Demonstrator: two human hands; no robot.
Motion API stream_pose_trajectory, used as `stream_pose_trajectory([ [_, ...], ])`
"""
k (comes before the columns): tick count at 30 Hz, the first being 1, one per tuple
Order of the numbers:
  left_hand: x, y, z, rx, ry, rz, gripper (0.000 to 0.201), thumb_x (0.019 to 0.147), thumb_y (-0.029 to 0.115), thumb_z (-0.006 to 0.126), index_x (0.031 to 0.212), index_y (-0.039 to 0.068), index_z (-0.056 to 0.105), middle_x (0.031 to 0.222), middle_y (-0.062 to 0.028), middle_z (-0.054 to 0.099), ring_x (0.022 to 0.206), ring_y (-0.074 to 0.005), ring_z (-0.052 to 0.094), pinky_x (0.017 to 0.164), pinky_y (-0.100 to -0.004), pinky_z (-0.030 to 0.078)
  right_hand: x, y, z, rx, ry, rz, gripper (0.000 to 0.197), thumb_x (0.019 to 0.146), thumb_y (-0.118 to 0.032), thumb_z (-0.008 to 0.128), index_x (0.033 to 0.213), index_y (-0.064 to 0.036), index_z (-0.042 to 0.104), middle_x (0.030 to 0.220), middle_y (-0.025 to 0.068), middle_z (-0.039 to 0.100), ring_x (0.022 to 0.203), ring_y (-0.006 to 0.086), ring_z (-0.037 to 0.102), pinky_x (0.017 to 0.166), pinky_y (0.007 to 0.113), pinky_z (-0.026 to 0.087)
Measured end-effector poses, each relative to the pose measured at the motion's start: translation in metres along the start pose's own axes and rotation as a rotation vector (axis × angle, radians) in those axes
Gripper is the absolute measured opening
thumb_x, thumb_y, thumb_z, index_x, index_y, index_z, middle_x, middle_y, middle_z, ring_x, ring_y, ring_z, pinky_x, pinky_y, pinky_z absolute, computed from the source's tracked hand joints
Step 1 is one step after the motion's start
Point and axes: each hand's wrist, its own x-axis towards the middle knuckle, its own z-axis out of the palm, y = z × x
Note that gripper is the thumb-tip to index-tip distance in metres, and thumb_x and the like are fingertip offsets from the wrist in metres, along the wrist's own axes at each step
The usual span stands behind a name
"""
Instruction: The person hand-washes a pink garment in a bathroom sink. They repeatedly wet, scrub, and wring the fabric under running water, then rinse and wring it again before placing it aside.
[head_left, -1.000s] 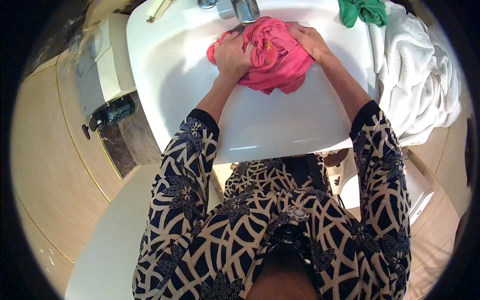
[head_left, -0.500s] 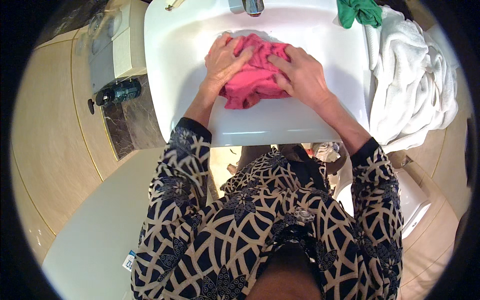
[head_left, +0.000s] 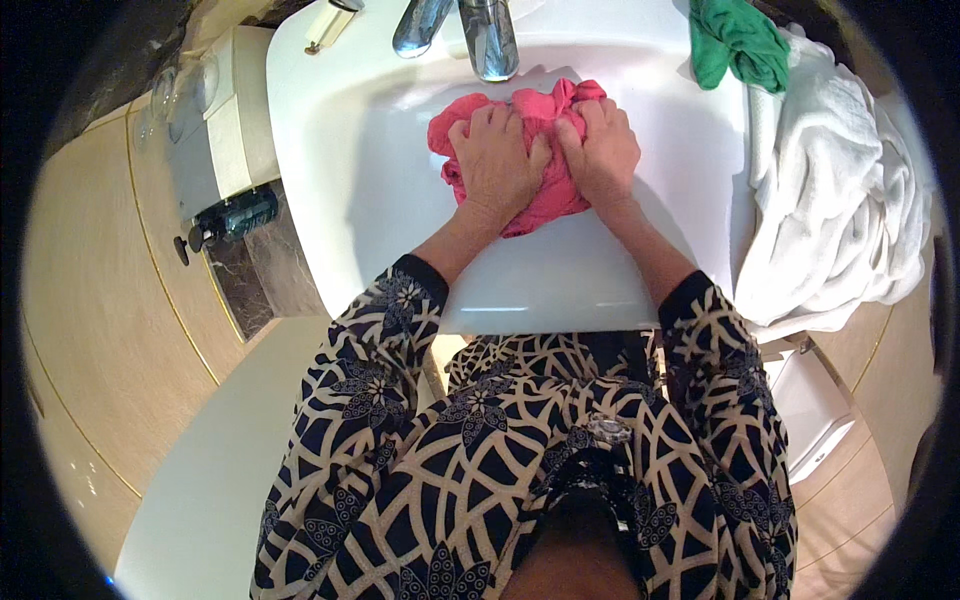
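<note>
Pink cloth (head_left: 556,200) lies bunched in the white sink (head_left: 560,290), nearer its back edge than its front edge. Both forearms (head_left: 452,245) reach over the front edge and slant inward. The left hand (head_left: 497,160) is palm down on the cloth's left part; the right hand (head_left: 605,155) wraps its right side, thumb turned inward. On both, bent fingers (head_left: 487,120) dig into the folds and grasp the fabric.

Half a second ago the hands were wider apart on the cloth and the bundle lay farther from the sink's back edge; now they are closer together.

Counted by size: one sink; one heap of white towelling (head_left: 835,200) beside its right edge; one pink cloth; two hands; one green cloth (head_left: 745,45) at its back right corner; two chrome fittings (head_left: 490,45) at its back edge; one dark bottle (head_left: 240,216) near its left edge; one pale oblong item (head_left: 332,25) by its back left corner.
</note>
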Motion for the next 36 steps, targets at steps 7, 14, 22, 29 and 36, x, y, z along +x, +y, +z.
stream_pose_trajectory([
  [7, 0.034, -0.019, 0.025, -0.063, 0.211, -0.033, 0.032, 0.08, 0.034, 0.049, 0.067, 0.007, 0.061, 0.062, -0.0088, 0.057, 0.065, -0.0292, 0.055, 0.063, -0.0384, 0.038, 0.031, 0.014, 0.018, 0.187, -0.009, 0.29, 0.033, 0.081, -0.037, 0.049, 0.086, -0.0055, 0.059, 0.08, 0.0185, 0.06, 0.08, 0.0332, 0.058, 0.069, 0.042, 0.044],
  [14, 0.038, -0.054, -0.009, -0.454, 0.103, -0.146, 0.036, 0.079, 0.041, 0.054, 0.087, 0.006, 0.061, 0.089, -0.0127, 0.059, 0.083, -0.0299, 0.057, 0.076, -0.037, 0.045, 0.043, 0.043, -0.001, 0.875, 0.141, 0.61, 0.031, 0.079, -0.028, 0.055, 0.07, 0.0014, 0.058, 0.066, 0.008, 0.057, 0.064, 0.0173, 0.051, 0.064, 0.032, 0.042],
  [22, -0.006, -0.09, -0.023, -0.22, -0.005, -0.119, 0.042, 0.072, 0.04, 0.06, 0.103, 0.012, 0.057, 0.102, -0.0097, 0.057, 0.1, -0.0277, 0.052, 0.083, -0.0378, 0.042, 0.043, 0.007, -0.102, 1.204, 0.135, 0.37, 0.02, 0.088, -0.019, 0.051, 0.095, -0.001, 0.055, 0.09, 0.0053, 0.06, 0.078, 0.012, 0.057, 0.072, 0.025, 0.047],
  [29, -0.03, -0.11, -0.021, -0.628, -0.061, -0.43, 0.027, 0.074, 0.027, 0.058, 0.084, 0.002, 0.059, 0.08, -0.0145, 0.061, 0.071, -0.0312, 0.057, 0.071, -0.0362, 0.045, 0.026, -0.024, -0.153, 1.223, 0.236, 0.209, 0.015, 0.086, -0.015, 0.055, 0.09, -0.0005, 0.057, 0.082, 0.0038, 0.06, 0.07, 0.0088, 0.055, 0.064, 0.021, 0.046],
  [36, -0.04, -0.107, -0.072, -0.668, 0.441, -0.339, 0.017, 0.078, 0.014, 0.056, 0.082, -0.002, 0.055, 0.073, -0.0098, 0.058, 0.07, -0.0164, 0.053, 0.066, -0.0263, 0.042, 0.019, 0.002, -0.197, 1.156, 0.195, 0.178, 0.02, 0.086, -0.016, 0.055, 0.098, 0.0008, 0.056, 0.092, 0.007, 0.061, 0.081, 0.0114, 0.058, 0.073, 0.024, 0.048],
])
